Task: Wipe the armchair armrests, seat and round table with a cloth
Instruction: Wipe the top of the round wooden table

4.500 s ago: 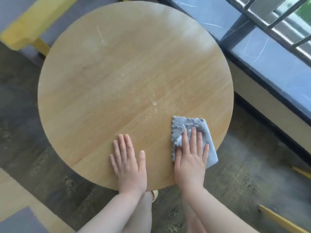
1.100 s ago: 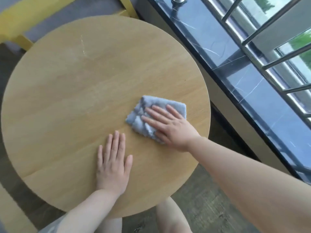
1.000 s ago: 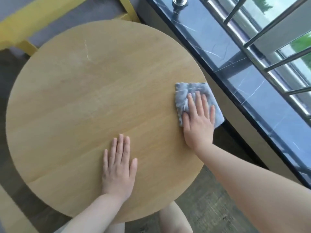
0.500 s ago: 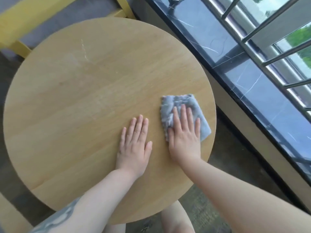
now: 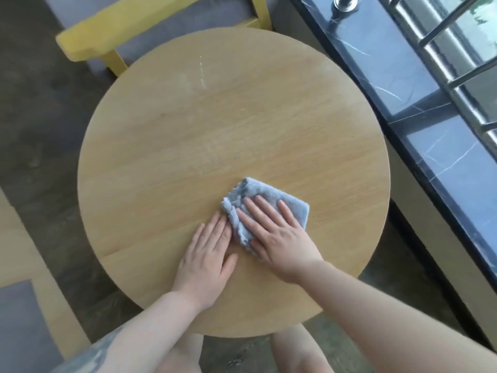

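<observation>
The round wooden table [image 5: 188, 146] fills the middle of the view. A folded blue-grey cloth [image 5: 291, 204] lies on its near right part. My right hand [image 5: 279, 238] presses flat on the cloth with straight fingers. My left hand [image 5: 208, 254] rests flat on the bare wood just left of the cloth, its fingertips touching the cloth's crumpled edge. A pale streak marks the far part of the tabletop.
A yellow armchair armrest [image 5: 129, 25] with a grey seat stands beyond the table. A dark marble window sill [image 5: 398, 84] and metal railing [image 5: 457, 49] run along the right. Another yellow-framed seat [image 5: 32, 305] sits at lower left. My knees [image 5: 293, 351] show below the table edge.
My right hand slid the cloth from the table's right edge leftward toward the centre, next to my left hand. The view shifted so the table sits further right.
</observation>
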A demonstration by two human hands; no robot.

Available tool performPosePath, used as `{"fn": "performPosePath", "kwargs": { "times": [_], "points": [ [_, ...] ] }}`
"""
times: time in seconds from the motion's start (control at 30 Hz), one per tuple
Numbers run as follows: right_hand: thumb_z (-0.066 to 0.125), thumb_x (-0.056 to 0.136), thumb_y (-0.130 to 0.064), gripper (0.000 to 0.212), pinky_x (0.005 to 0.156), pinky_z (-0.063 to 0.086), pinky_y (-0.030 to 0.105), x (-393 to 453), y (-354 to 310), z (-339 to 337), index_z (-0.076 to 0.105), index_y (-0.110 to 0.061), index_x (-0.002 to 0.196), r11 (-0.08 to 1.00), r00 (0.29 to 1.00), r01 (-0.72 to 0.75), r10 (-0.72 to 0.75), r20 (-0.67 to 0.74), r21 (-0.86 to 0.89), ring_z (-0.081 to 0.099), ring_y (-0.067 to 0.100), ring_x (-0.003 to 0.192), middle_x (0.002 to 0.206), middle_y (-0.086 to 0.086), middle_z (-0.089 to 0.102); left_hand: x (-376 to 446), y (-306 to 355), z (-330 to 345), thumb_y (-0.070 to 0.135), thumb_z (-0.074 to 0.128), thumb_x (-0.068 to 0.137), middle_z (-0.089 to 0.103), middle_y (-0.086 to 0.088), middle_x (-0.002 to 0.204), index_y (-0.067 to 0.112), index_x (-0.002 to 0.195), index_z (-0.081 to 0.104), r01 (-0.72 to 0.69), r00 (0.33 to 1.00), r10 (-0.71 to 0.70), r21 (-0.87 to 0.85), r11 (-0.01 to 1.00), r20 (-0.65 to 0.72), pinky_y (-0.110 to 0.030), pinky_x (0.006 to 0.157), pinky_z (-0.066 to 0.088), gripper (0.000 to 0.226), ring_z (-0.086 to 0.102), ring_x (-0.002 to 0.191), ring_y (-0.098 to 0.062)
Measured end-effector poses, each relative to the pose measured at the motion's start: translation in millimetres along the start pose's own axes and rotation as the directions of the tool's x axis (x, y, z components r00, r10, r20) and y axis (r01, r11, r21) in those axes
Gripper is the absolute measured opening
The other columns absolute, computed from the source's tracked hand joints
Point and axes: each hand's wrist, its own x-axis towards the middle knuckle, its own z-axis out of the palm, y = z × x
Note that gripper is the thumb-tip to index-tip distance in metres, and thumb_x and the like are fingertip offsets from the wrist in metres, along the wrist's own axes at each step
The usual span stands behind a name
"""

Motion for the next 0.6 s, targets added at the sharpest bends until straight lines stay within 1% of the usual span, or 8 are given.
{"fn": "performPosePath", "kwargs": {
  "times": [0.03,0.1,0.17,0.23,0.37,0.47,0.5,0.6],
  "points": [
    [0.031,0.097,-0.041,0.058,0.117,0.008,0.041,12.0,15.1,-4.1,0.019,-0.028,0.153,0.998,0.999,0.034,-0.036,-0.023,-0.051,0.009,0.013,0.147,0.159,-0.006,0.015,-0.9,-5.3,0.0,0.039,0.036,0.092,0.030,-0.006,0.154,0.008,0.145,0.034,-0.013,1.000,0.013,0.006,1.000,-0.003,-0.035,0.115,0.012,0.061,0.017,0.144,-0.015],
    [0.030,0.097,-0.039,0.059,0.118,0.004,0.041,17.4,34.9,-8.9,0.015,-0.030,0.153,0.980,0.978,-0.198,0.197,-0.074,-0.001,0.003,0.011,0.147,0.160,-0.006,0.012,-4.1,-17.2,-1.5,0.040,0.034,0.095,0.015,0.001,0.159,0.015,0.151,0.020,-0.069,0.998,0.069,0.012,0.998,0.007,-0.031,0.116,0.007,0.063,0.007,0.146,-0.011],
    [0.026,0.096,-0.037,0.061,0.118,-0.002,0.041,8.5,13.8,-4.1,0.009,-0.030,0.153,0.800,0.796,-0.573,0.595,-0.115,0.178,-0.005,0.011,0.147,0.161,-0.005,0.005,-4.5,-27.2,-5.7,0.039,0.033,0.096,0.008,0.004,0.160,0.018,0.153,0.013,-0.122,0.992,0.122,0.006,0.993,0.018,-0.029,0.117,0.003,0.064,0.002,0.147,-0.010],
    [0.025,0.095,-0.035,0.063,0.118,-0.004,0.043,2.7,-44.1,11.3,0.005,-0.026,0.154,0.677,0.672,-0.703,0.733,-0.104,0.218,-0.008,0.014,0.147,0.161,-0.003,0.000,-1.8,-35.9,-6.0,0.038,0.034,0.095,0.010,0.003,0.160,0.018,0.152,0.015,-0.183,0.983,0.183,0.007,0.983,0.020,-0.030,0.117,0.005,0.064,0.004,0.147,-0.011],
    [0.032,0.094,-0.038,0.062,0.116,0.005,0.044,24.3,-89.9,18.7,0.019,-0.022,0.153,0.945,0.946,-0.316,0.320,-0.044,0.079,0.006,0.017,0.147,0.159,0.000,0.017,-3.1,-70.2,-10.7,0.041,0.037,0.093,0.020,-0.001,0.155,0.010,0.147,0.024,-0.152,0.988,0.152,-0.007,0.988,-0.017,-0.034,0.117,0.011,0.064,0.013,0.145,-0.013],
    [0.033,0.094,-0.040,0.062,0.117,0.004,0.040,44.5,-37.1,3.6,0.017,-0.029,0.152,0.990,0.989,-0.143,0.143,-0.034,-0.012,0.004,0.011,0.147,0.159,-0.008,0.011,-5.0,-101.9,-18.8,0.043,0.033,0.095,0.015,0.002,0.158,0.017,0.151,0.021,-0.190,0.982,0.190,0.052,0.980,0.001,-0.034,0.116,0.010,0.062,0.009,0.146,-0.012],
    [0.032,0.094,-0.038,0.062,0.118,0.003,0.040,39.9,-30.3,0.6,0.013,-0.032,0.153,0.952,0.951,-0.304,0.306,-0.043,0.043,0.000,0.009,0.147,0.159,-0.009,0.007,-7.3,-108.4,-21.2,0.044,0.031,0.096,0.011,0.004,0.159,0.019,0.152,0.017,-0.206,0.979,0.205,0.062,0.977,0.023,-0.034,0.117,0.008,0.062,0.007,0.147,-0.012],
    [0.028,0.094,-0.034,0.065,0.118,-0.003,0.042,22.2,-76.5,16.4,0.003,-0.030,0.153,0.606,0.603,-0.761,0.792,-0.093,0.229,-0.010,0.010,0.147,0.161,-0.004,0.003,-11.8,-117.0,-26.1,0.048,0.026,0.098,0.005,0.004,0.160,0.020,0.153,0.010,-0.114,0.994,0.114,0.059,0.992,0.003,-0.036,0.118,0.000,0.064,0.001,0.147,-0.014]
  ]
}}
